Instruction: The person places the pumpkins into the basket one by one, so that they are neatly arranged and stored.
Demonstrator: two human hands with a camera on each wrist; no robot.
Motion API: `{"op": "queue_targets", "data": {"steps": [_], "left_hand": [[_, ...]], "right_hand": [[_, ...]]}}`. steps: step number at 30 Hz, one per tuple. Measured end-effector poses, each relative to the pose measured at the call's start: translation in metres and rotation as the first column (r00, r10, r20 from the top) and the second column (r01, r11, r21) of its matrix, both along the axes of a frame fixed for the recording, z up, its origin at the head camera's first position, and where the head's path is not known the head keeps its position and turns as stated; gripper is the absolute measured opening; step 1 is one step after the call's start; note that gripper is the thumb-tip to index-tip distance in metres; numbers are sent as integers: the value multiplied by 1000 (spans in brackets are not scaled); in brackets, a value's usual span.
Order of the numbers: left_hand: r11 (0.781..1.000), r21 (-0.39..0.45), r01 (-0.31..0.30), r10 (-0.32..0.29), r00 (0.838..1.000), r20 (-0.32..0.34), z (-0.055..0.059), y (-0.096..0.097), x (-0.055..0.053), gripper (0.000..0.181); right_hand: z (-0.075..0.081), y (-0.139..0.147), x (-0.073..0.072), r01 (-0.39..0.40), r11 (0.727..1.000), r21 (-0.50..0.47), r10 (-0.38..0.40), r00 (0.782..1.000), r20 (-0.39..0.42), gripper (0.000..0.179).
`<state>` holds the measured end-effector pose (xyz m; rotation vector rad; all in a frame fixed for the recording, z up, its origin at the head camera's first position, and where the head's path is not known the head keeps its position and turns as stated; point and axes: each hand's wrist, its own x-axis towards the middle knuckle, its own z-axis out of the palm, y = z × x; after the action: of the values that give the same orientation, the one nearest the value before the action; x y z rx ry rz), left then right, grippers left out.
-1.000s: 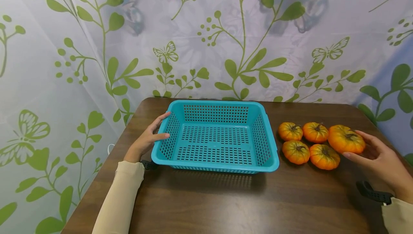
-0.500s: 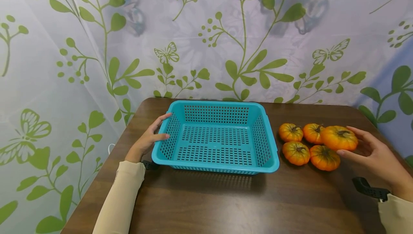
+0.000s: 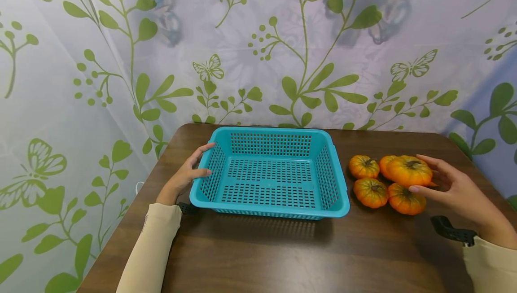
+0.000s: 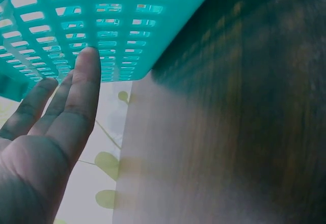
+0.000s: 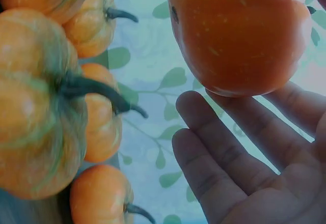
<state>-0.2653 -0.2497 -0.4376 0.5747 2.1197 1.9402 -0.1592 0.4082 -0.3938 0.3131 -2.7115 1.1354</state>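
My right hand (image 3: 460, 194) holds a small orange pumpkin (image 3: 409, 170) by its side, thumb at the front and fingers behind. Seen from the right wrist, this pumpkin (image 5: 237, 35) hangs over the fingers, raised above the others. It partly covers a pumpkin (image 3: 385, 166) behind it in the head view. Beside it lie more orange pumpkins with green streaks and dark stems, such as a front one (image 3: 370, 192). My left hand (image 3: 183, 178) holds the left rim of a turquoise plastic basket (image 3: 339, 185); its thumb lies over the rim, and other fingers (image 4: 84, 81) touch the outer wall.
The basket stands in the middle of a brown wooden table (image 3: 258, 252), with nothing inside it. The pumpkins sit close to its right side. A leaf-patterned curtain (image 3: 250, 59) hangs behind the table and along its left.
My right hand has lifted the pumpkin and moved it left, over the other pumpkins. My left hand and the basket have stayed in place.
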Motion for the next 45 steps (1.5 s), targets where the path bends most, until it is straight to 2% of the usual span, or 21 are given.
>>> {"op": "queue_targets", "data": {"steps": [7, 18, 23, 32, 39, 45], "left_hand": [[999, -36, -10, 8, 999, -34, -1, -1, 1, 84], [998, -54, -11, 8, 998, -60, -1, -1, -1, 86], [999, -47, -14, 12, 999, -47, -1, -1, -1, 85], [998, -60, -15, 12, 999, -45, 0, -1, -1, 85], [999, -47, -7, 5, 999, -40, -1, -1, -1, 85], [999, -45, -7, 6, 999, -38, -1, -1, -1, 85]], "right_hand": [[4, -7, -7, -64, 996, -58, 66, 998, 26, 87], [13, -24, -18, -176, 982, -63, 177, 984, 24, 85], [18, -37, -22, -230, 969, -88, 232, 973, 7, 83], [26, -56, -26, -280, 955, -93, 280, 960, -15, 85], [34, -71, -33, -291, 955, -53, 291, 957, -15, 86], [41, -85, -37, -355, 933, -55, 354, 935, -27, 87]]}}
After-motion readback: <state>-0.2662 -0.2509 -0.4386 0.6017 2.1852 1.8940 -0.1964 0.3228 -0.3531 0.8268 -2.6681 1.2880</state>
